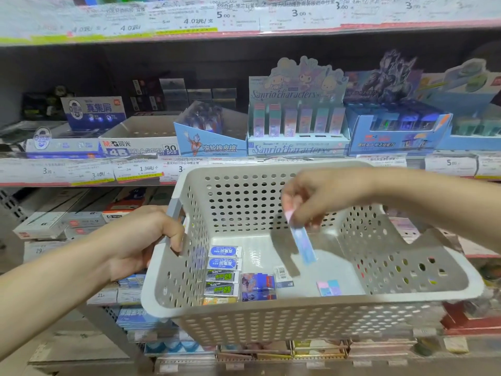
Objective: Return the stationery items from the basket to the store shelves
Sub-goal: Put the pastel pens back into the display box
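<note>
left hand (146, 240): grips basket (298, 318) handle | right hand (320, 199): fingers pinch pastel eraser box (302, 244) above basket floor

The left hand (147, 240) grips the grey basket (298, 318) by its nine o'clock handle; the right hand (322, 199) pinches a pastel eraser (303, 244) above the basket's centre, other erasers (222, 270) lying toward seven o'clock.

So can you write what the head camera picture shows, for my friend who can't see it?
The right hand lifts a slim pink-and-blue eraser out of a pale perforated basket, which the left hand grips by its handle. More small erasers lie on the basket floor, and stationery shelves with price tags stand behind.
</note>
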Demonstrator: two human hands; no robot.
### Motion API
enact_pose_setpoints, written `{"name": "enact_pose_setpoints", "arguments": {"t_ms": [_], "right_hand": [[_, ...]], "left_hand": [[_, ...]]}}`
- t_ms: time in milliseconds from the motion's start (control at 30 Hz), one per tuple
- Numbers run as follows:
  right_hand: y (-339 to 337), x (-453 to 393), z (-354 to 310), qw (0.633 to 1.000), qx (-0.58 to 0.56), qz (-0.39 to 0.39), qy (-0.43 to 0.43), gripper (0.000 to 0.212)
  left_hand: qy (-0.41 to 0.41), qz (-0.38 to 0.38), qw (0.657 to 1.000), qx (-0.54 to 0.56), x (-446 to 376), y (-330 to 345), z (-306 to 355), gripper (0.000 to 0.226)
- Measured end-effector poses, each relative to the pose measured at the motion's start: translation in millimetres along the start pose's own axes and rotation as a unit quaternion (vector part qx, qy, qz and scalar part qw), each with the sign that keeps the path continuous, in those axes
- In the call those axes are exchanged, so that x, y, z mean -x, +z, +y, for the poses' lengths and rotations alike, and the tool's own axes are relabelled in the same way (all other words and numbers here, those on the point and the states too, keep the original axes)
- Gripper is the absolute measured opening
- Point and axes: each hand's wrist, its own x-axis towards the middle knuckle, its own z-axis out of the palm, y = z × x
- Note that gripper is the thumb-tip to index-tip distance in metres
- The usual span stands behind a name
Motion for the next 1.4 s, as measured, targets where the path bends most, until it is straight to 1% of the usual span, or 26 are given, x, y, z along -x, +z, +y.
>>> {"name": "enact_pose_setpoints", "arguments": {"t_ms": [67, 100, 167, 233, 267, 333, 400, 500, 600, 733, 800, 967, 1067, 1133, 1167, 1267, 1333, 1400], "right_hand": [[-24.0, 8.9, -6.7, 0.994, -0.007, 0.103, -0.04, 0.006], [-34.9, 11.8, -7.2, 0.984, -0.001, 0.167, -0.062, 0.006], [-52.2, 13.2, -4.3, 0.947, 0.012, 0.304, -0.107, 0.01], [-63.9, 8.4, 2.3, 0.899, 0.022, 0.416, -0.135, 0.012], [-68.7, 4.3, 6.4, 0.878, 0.03, 0.458, -0.139, 0.014], [-76.1, -3.6, 14.0, 0.847, 0.042, 0.51, -0.142, 0.019], [-79.9, -11.0, 19.1, 0.838, 0.046, 0.523, -0.15, 0.02], [-82.3, -19.8, 22.3, 0.842, 0.036, 0.515, -0.157, 0.022], [-85.6, -24.8, 21.3, 0.842, 0.038, 0.515, -0.16, 0.021], [-88.6, -24.5, 18.4, 0.841, 0.085, 0.506, -0.17, 0.018], [-91.2, -22.5, 19.9, 0.844, 0.093, 0.5, -0.168, 0.02], [-92.6, -20.8, 27.6, 0.844, 0.064, 0.503, -0.174, 0.019], [-86.2, -23.5, 32.5, 0.837, 0.123, 0.507, -0.166, 0.021], [-81.5, -22.6, 34.3, 0.819, 0.176, 0.52, -0.165, 0.025], [-79.4, -21.5, 34.9, 0.814, 0.191, 0.522, -0.17, 0.031], [-74.6, -17.6, 37.2, 0.815, 0.219, 0.509, -0.169, 0.053], [-71.3, -16.8, 39.9, 0.813, 0.268, 0.491, -0.16, 0.06], [-70.8, -15.0, 40.7, 0.814, 0.293, 0.476, -0.155, 0.063]], "left_hand": [[0.0, -0.001, 1.0, 0.004, 0.1, -0.2, 0.3, 0.055], [0.001, -0.001, 1.0, 0.004, -0.1, -0.6, 0.2, 0.055], [0.005, 0.001, 1.0, 0.001, -0.6, -1.1, 0.2, 0.055], [0.006, 0.003, 1.0, -0.001, -0.1, -0.1, 0.8, 0.053], [0.007, 0.005, 1.0, -0.004, -0.1, 0.7, 1.8, 0.053], [0.009, 0.014, 1.0, -0.024, -1.3, 1.1, 3.4, 0.056], [0.001, 0.031, 0.999, -0.041, -3.3, -0.6, 4.1, 0.063], [-0.01, 0.045, 0.998, -0.043, -4.4, -2.6, 3.4, 0.071], [-0.003, 0.047, 0.998, -0.043, -5.0, -3.3, 2.9, 0.072], [-0.002, 0.011, 1.0, -0.021, 0.4, -0.7, 4.1, 0.064], [-0.002, 0.005, 1.0, -0.012, 2.8, 0.5, 4.8, 0.064], [-0.02, 0.008, 1.0, -0.022, 4.8, 1.0, 5.1, 0.074], [-0.016, 0.004, 1.0, -0.014, 5.2, 2.2, 6.1, 0.072], [-0.012, 0.003, 1.0, -0.01, 5.0, 2.6, 7.0, 0.071], [-0.011, 0.002, 1.0, -0.011, 5.1, 2.9, 7.4, 0.071], [-0.011, 0.007, 1.0, -0.015, 4.4, 3.7, 7.7, 0.07], [-0.01, 0.011, 1.0, -0.013, 3.3, 4.0, 7.5, 0.07], [-0.012, 0.011, 1.0, -0.012, 2.4, 4.2, 7.2, 0.07]]}}
